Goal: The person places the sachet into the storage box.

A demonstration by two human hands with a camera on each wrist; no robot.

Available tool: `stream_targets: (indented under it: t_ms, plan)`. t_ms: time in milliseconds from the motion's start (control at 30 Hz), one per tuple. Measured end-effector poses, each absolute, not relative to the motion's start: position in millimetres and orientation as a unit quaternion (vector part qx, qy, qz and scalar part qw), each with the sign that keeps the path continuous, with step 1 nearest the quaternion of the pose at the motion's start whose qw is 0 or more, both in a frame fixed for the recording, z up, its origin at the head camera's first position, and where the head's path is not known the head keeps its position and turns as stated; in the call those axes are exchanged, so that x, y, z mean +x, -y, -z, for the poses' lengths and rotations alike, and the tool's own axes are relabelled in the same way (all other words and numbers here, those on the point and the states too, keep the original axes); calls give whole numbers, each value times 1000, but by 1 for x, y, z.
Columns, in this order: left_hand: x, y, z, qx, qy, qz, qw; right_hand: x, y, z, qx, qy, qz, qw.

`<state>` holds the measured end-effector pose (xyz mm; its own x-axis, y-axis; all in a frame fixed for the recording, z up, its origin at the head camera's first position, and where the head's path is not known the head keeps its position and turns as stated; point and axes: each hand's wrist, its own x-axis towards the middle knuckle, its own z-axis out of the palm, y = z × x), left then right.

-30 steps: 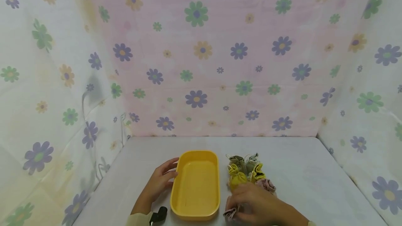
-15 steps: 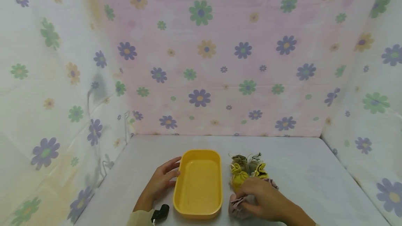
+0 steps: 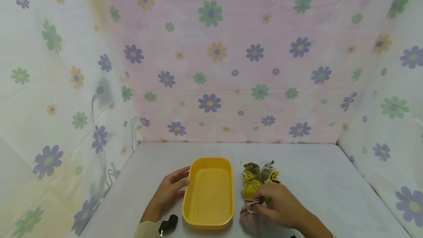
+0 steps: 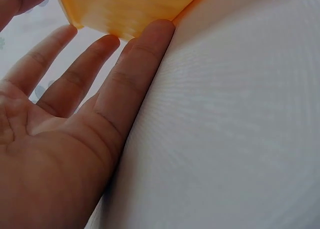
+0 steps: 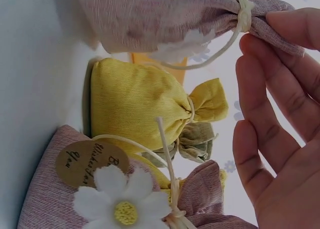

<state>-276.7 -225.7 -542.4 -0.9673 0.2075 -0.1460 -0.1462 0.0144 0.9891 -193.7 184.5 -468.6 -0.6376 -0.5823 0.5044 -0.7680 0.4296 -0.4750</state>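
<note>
My right hand [image 3: 281,205] pinches the gathered top of a dusty pink drawstring sachet [image 3: 250,219] between thumb and fingertips. In the right wrist view the cord of this pink sachet [image 5: 155,14] is tied just below the pinch. Behind it sit a yellow sachet [image 3: 251,189], a second yellow one partly covered by the hand, an olive sachet [image 3: 252,168] and a pale grey-green one [image 3: 267,170]. Another pink sachet [image 5: 45,199], with a white flower and an oval tag, is hidden from the head view. My left hand [image 3: 167,193] touches the yellow tray's [image 3: 209,194] left side, fingers extended.
A small black object [image 3: 168,224] with a metal end lies by the left wrist, near the tray's front left corner. White cloth covers the table [image 3: 317,179]. Flower-printed curtains [image 3: 211,65] enclose it at the back and both sides.
The right hand has lifted and turned the pink sachet's top away from me, so its body now shows below the fingers. The left hand and tray hold their places; the head view shifted slightly.
</note>
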Motion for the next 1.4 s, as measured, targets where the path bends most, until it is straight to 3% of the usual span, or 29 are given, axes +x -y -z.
stream_targets:
  t_ms: [1167, 1400]
  plan:
    - [-279, 228, 545, 27, -702, -699, 135, -209, -160, 434, 385, 813, -385, 206]
    - [-279, 228, 545, 20, -710, -690, 137, -215, -150, 426, 375, 811, -406, 190]
